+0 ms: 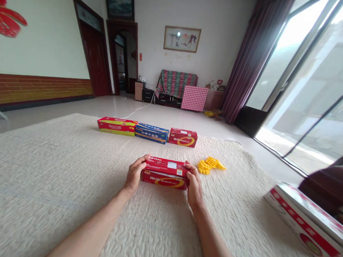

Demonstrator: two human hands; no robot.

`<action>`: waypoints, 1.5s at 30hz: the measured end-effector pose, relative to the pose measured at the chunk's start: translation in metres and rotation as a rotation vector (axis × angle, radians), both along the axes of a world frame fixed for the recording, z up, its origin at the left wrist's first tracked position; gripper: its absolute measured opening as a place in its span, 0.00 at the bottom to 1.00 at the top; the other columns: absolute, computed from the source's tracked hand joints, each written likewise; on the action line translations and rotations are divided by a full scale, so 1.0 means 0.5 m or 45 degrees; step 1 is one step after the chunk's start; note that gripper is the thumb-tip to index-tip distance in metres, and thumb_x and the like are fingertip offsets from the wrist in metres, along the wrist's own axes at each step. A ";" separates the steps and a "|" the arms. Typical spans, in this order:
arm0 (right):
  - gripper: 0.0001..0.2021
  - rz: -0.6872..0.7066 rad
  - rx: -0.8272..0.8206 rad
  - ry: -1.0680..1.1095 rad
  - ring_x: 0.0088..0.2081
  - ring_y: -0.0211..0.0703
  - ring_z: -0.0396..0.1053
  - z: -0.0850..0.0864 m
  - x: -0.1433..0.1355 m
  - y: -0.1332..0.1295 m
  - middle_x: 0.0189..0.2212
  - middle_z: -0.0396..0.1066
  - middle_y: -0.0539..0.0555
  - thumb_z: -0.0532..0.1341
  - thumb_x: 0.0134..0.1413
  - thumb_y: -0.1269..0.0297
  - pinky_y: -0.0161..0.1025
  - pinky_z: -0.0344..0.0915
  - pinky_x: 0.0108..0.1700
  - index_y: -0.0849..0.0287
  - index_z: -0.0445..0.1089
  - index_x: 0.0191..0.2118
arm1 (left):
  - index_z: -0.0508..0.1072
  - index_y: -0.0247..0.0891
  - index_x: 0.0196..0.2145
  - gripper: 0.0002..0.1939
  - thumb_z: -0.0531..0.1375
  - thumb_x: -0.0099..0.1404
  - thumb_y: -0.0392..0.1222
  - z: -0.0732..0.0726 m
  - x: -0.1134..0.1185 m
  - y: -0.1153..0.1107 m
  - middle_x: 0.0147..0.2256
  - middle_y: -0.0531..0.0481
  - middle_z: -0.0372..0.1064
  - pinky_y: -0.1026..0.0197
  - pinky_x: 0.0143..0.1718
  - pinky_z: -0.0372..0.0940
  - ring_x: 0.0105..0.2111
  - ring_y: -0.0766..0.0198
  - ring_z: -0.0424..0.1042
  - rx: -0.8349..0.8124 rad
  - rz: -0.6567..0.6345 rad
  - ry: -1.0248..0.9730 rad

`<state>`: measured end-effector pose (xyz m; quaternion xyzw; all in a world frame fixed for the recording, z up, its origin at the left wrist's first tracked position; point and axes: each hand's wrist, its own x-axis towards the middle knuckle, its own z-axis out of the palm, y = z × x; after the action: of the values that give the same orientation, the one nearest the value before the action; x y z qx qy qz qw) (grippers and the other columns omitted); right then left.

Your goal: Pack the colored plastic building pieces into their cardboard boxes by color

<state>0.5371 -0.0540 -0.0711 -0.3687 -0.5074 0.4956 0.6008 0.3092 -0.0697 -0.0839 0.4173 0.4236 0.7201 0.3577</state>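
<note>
Between my two hands is a long red box (pixel 164 173) with white lettering and a yellow ring on its front. My left hand (pixel 135 173) grips its left end, and my right hand (pixel 194 184) grips its right end. I cannot tell whether the box rests on the quilted cover or is slightly raised. Beyond it stand three boxes in a row: a red and yellow-green box (pixel 117 126), a blue box (pixel 151 133) and another red box (pixel 183 138). A yellow bumpy object (pixel 211 165) lies to the right of my right hand.
A cream quilted cover (pixel 58 169) spreads under everything. At the right edge sits a large white and red carton (pixel 306 221). Farther back are a low cabinet draped with a patterned cloth (pixel 176 83), a purple curtain (pixel 254 52) and a glass door (pixel 310 81).
</note>
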 end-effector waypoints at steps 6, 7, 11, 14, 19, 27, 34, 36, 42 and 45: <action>0.15 -0.006 0.059 -0.154 0.59 0.52 0.61 -0.002 0.005 0.003 0.61 0.60 0.57 0.52 0.56 0.59 0.49 0.61 0.56 0.55 0.65 0.47 | 0.77 0.35 0.42 0.19 0.58 0.55 0.46 0.001 0.003 -0.001 0.51 0.44 0.72 0.53 0.58 0.58 0.56 0.51 0.66 -0.010 0.015 0.034; 0.15 -0.023 0.100 -0.226 0.60 0.51 0.59 0.000 0.008 0.003 0.61 0.59 0.58 0.51 0.57 0.58 0.50 0.60 0.58 0.55 0.65 0.48 | 0.76 0.35 0.44 0.21 0.58 0.55 0.47 0.000 0.003 -0.001 0.51 0.44 0.72 0.53 0.58 0.59 0.55 0.51 0.67 -0.023 0.021 0.040; 0.17 -0.113 0.342 -0.672 0.63 0.49 0.55 0.024 0.020 0.004 0.63 0.56 0.61 0.48 0.59 0.60 0.50 0.53 0.62 0.58 0.65 0.50 | 0.72 0.35 0.52 0.27 0.57 0.58 0.49 -0.004 -0.002 0.000 0.53 0.44 0.71 0.52 0.59 0.58 0.55 0.52 0.67 -0.074 0.057 0.114; 0.17 -0.140 0.432 -1.120 0.63 0.52 0.53 0.064 0.025 -0.001 0.60 0.60 0.61 0.47 0.59 0.64 0.55 0.50 0.62 0.59 0.66 0.50 | 0.71 0.35 0.53 0.27 0.56 0.59 0.50 -0.006 -0.006 0.001 0.53 0.44 0.70 0.52 0.60 0.56 0.56 0.52 0.65 -0.083 0.058 0.187; 0.17 0.061 0.543 -1.605 0.62 0.57 0.54 0.131 0.009 -0.009 0.59 0.63 0.60 0.58 0.55 0.57 0.60 0.49 0.59 0.57 0.65 0.50 | 0.71 0.35 0.53 0.26 0.55 0.60 0.50 -0.006 -0.008 0.001 0.53 0.44 0.70 0.52 0.60 0.55 0.56 0.52 0.65 -0.088 0.060 0.222; 0.19 0.336 0.573 -1.709 0.48 0.51 0.66 0.169 -0.020 0.021 0.47 0.70 0.58 0.67 0.44 0.63 0.47 0.55 0.49 0.57 0.64 0.44 | 0.71 0.34 0.52 0.26 0.56 0.60 0.50 0.000 -0.003 -0.004 0.52 0.43 0.71 0.53 0.57 0.60 0.54 0.52 0.68 -0.106 0.042 0.147; 0.18 0.327 0.474 -1.696 0.50 0.51 0.64 0.176 -0.018 0.018 0.47 0.70 0.55 0.63 0.45 0.70 0.46 0.55 0.46 0.54 0.63 0.45 | 0.70 0.36 0.54 0.27 0.56 0.60 0.52 -0.007 -0.008 0.001 0.52 0.44 0.71 0.53 0.56 0.62 0.53 0.51 0.68 -0.145 0.004 0.146; 0.18 0.311 0.442 -1.719 0.51 0.52 0.63 0.176 -0.021 0.010 0.49 0.70 0.55 0.62 0.46 0.71 0.45 0.56 0.44 0.54 0.63 0.45 | 0.70 0.37 0.53 0.27 0.56 0.60 0.53 -0.011 -0.013 0.000 0.53 0.44 0.71 0.53 0.57 0.61 0.54 0.51 0.68 -0.158 0.042 0.214; 0.20 0.328 0.486 -1.733 0.50 0.51 0.65 0.187 -0.007 0.010 0.48 0.70 0.55 0.60 0.44 0.74 0.44 0.61 0.43 0.55 0.65 0.46 | 0.74 0.40 0.48 0.22 0.58 0.60 0.53 -0.004 -0.011 -0.012 0.53 0.47 0.71 0.54 0.60 0.58 0.57 0.51 0.64 -0.173 0.245 0.377; 0.22 0.288 0.587 -1.657 0.48 0.49 0.66 0.210 0.036 0.042 0.46 0.71 0.54 0.60 0.42 0.75 0.43 0.63 0.44 0.55 0.66 0.47 | 0.74 0.39 0.48 0.23 0.57 0.60 0.54 0.023 0.027 0.011 0.51 0.46 0.71 0.55 0.55 0.63 0.55 0.51 0.66 -0.123 0.196 0.279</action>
<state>0.5549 -0.0329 0.0338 -0.3989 -0.8915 0.1131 0.1823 0.3226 -0.0642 -0.0725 0.4420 0.5252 0.6742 0.2726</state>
